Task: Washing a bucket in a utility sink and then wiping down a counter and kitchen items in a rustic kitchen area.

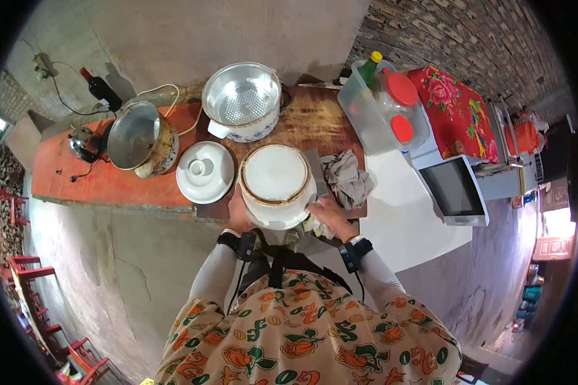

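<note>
While I watch the person (308, 327) at the counter (321, 128): a white pot (276, 176) tilts over the near edge, its brown-ringed base facing up.
Left hand (239, 215): clasping the pot's left side.
Right hand (331, 217): curled round a pale cloth (316, 226), against the pot's right rim.
Just left of the pot: a white lid (205, 183), knob up.
Right of it: a crumpled grey rag (348, 179).

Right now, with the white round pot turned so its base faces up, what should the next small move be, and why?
Probably to wipe the brown ring around the base of the white round pot with the pale crumpled cloth: the ring looks discoloured and lies exposed, the left hand steadies the pot's side, and the right hand has the cloth bunched beneath it.
</note>
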### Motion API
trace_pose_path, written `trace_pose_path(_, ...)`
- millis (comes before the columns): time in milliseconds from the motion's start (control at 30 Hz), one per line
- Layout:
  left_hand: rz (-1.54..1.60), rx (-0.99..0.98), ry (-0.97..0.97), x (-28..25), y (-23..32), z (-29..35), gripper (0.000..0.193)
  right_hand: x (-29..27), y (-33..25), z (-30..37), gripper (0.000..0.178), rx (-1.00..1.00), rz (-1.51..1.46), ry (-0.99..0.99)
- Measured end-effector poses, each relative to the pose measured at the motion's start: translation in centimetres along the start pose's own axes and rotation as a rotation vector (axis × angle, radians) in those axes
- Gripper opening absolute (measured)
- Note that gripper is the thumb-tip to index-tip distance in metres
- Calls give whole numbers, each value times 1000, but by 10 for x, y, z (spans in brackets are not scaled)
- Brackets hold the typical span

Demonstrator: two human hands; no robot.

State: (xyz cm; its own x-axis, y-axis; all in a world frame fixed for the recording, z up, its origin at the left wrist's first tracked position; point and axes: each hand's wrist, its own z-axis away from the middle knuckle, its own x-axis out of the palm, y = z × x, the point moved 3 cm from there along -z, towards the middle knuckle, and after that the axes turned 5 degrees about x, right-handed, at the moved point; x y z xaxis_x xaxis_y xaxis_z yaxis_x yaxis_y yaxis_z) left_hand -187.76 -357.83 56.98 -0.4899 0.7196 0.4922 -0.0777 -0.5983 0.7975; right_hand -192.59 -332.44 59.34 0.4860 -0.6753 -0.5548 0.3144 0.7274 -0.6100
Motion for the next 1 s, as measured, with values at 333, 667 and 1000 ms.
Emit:
trace_pose_path(333,-1061,198,27,-77,-52,-64,44,3,-2,-2,56,52,24,62)
trace_pose_path(667,-1282,342,-8,-52,-14,-71,41,-6,30,-28,28,-103,-344,112)
trace_pose_path(1000,-1413,298,-14,-52,-6,-64,42,-72,41,39,29,-285,-852,187)
